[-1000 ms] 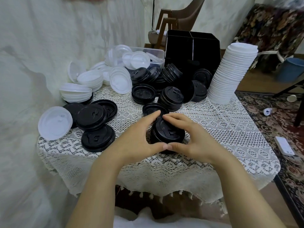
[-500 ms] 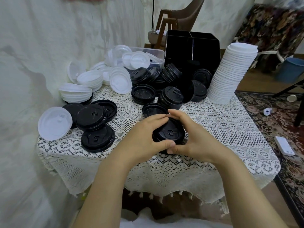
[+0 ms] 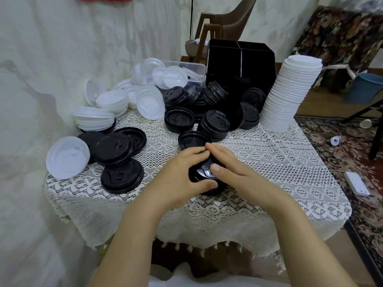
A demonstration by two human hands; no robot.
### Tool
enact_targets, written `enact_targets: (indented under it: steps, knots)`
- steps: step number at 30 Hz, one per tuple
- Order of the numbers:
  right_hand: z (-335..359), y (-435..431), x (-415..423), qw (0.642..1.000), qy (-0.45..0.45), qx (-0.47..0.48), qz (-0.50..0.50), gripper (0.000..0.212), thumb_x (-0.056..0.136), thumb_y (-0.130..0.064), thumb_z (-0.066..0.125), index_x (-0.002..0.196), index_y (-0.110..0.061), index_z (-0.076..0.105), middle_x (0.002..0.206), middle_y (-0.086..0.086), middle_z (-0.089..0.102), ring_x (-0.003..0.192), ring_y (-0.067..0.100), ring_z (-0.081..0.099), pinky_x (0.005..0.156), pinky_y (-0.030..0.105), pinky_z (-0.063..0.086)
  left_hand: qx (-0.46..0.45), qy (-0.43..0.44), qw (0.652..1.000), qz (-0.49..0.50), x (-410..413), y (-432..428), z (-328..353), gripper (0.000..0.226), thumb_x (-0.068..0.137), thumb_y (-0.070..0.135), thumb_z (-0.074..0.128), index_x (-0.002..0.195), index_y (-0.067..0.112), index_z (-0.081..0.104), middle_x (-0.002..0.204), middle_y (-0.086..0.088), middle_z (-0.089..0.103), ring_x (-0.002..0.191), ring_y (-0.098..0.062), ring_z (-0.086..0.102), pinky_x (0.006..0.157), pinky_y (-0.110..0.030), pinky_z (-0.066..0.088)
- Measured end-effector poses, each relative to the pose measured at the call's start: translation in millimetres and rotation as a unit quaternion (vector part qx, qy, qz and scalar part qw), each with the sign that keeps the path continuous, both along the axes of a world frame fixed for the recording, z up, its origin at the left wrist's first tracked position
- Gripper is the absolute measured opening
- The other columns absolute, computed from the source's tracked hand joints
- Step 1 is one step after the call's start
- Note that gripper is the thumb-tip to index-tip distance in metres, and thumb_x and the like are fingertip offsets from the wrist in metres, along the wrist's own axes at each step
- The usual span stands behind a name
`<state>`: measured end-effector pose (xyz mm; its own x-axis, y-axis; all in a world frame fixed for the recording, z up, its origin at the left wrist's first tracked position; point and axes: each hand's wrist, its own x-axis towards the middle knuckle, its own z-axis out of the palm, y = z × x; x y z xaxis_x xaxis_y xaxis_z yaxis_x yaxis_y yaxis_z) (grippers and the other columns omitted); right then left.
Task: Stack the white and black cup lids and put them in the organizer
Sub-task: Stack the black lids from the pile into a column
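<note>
Two hands — the left hand (image 3: 182,175) and the right hand (image 3: 232,170) — wrap curled fingers around a small stack of round black plastic lids (image 3: 204,172) on the lace-covered table (image 3: 269,162).

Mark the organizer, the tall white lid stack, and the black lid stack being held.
organizer (image 3: 257,66): head view, right front wall.
tall white lid stack (image 3: 288,94): head view, side at mid-height.
held black lid stack (image 3: 202,171): head view, glossy top lid.

The black box organizer (image 3: 240,65) is sitting behind your stacked black plastic lids (image 3: 202,172), the white plastic lid tower (image 3: 290,90) at its right.
</note>
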<state>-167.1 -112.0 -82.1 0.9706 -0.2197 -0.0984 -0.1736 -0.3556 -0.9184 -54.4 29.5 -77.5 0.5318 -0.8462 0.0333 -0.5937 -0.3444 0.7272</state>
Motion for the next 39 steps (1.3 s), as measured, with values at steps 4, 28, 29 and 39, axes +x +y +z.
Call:
enact_targets:
  steps: [4,28,29,39]
  knots:
    - [-6.9,4.3,5.1,0.999,-0.011,-0.025,-0.022,0.078,0.084,-0.061,0.035,0.154,-0.031,0.019,0.151,-0.03,0.021,0.135,-0.021,0.016,0.108,0.005,0.018,0.017,-0.089,0.995,-0.031,-13.5,-0.8,-2.7,0.067,0.094,0.04,0.053,0.152,0.033,0.02,0.158,0.025,0.005,0.143,0.008,0.001,0.114,-0.015,0.008]
    - [-8.7,6.2,9.6,0.987,0.009,-0.162,-0.02,0.098,0.082,-0.038,0.075,0.155,-0.026,0.011,0.146,-0.018,0.024,0.13,-0.006,0.03,0.106,0.006,0.023,-0.066,-0.181,0.975,0.111,24.2,-7.6,-24.2,0.045,0.093,0.001,0.05,0.135,0.016,0.054,0.142,0.003,0.05,0.139,-0.012,0.033,0.113,-0.019,0.016]
    - [-8.6,6.5,9.6,0.986,0.008,-0.164,-0.021,0.098,0.082,-0.038,0.075,0.155,-0.025,0.011,0.148,-0.017,0.023,0.132,-0.005,0.029,0.108,0.008,0.024,-0.049,-0.198,0.974,0.099,26.0,-9.8,-27.6,0.046,0.092,-0.001,0.051,0.135,0.015,0.054,0.141,0.002,0.051,0.14,-0.016,0.033,0.116,-0.027,0.016]
    - [-9.7,6.6,9.3,0.986,-0.001,-0.167,-0.026,0.098,0.082,-0.039,0.075,0.156,-0.025,0.012,0.15,-0.016,0.024,0.134,-0.002,0.031,0.11,0.014,0.027,0.011,-0.286,0.949,0.132,24.8,-14.5,-27.7,0.018,0.09,0.02,0.061,0.104,0.017,0.072,0.099,0.003,0.067,0.106,-0.024,0.051,0.1,-0.037,0.03]
